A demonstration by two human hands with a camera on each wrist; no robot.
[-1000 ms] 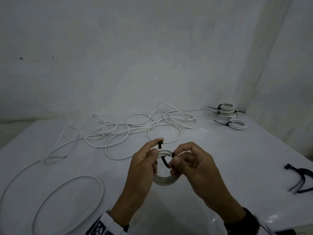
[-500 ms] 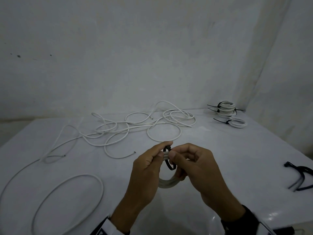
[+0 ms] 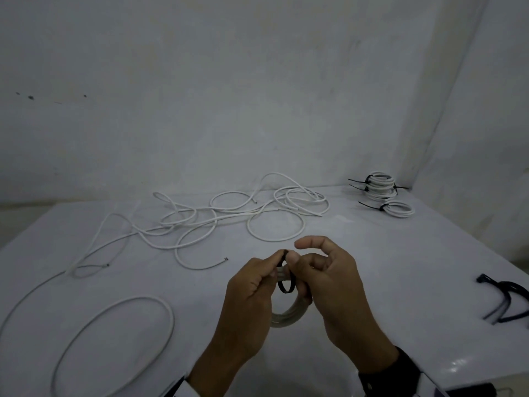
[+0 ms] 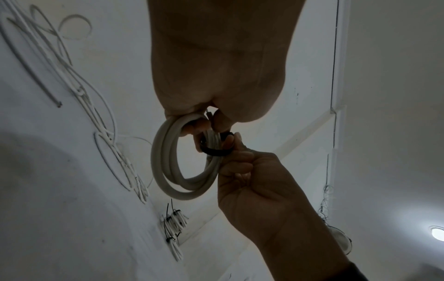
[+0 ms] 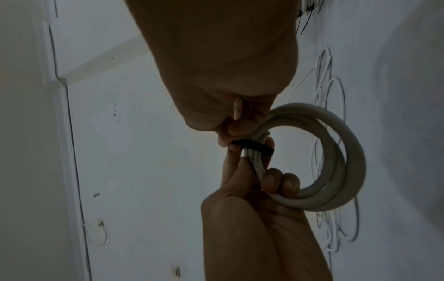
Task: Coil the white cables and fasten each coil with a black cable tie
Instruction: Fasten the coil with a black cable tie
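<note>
I hold a small white cable coil (image 3: 289,319) above the white table (image 3: 400,267), between both hands. A black cable tie (image 3: 286,286) loops round the coil's upper strands. My left hand (image 3: 279,262) curls its fingers round the coil, with its thumb up at the tie's top. My right hand (image 3: 294,253) pinches the tie there with its thumb, the index finger lifted free. The left wrist view shows the coil (image 4: 165,161), the tie (image 4: 216,152) and the right hand (image 4: 240,163) against it. In the right wrist view the tie (image 5: 252,146) crosses the coil (image 5: 348,161).
Loose white cables (image 3: 214,219) sprawl over the back of the table, and one big loop (image 3: 114,339) lies front left. Tied coils (image 3: 378,187) are stacked in the back right corner. Spare black ties (image 3: 509,299) lie at the right edge. Walls close in behind and on the right.
The tie's two ends, apart a second ago, have come together into a closed loop round the coil. The right index finger has lifted off.
</note>
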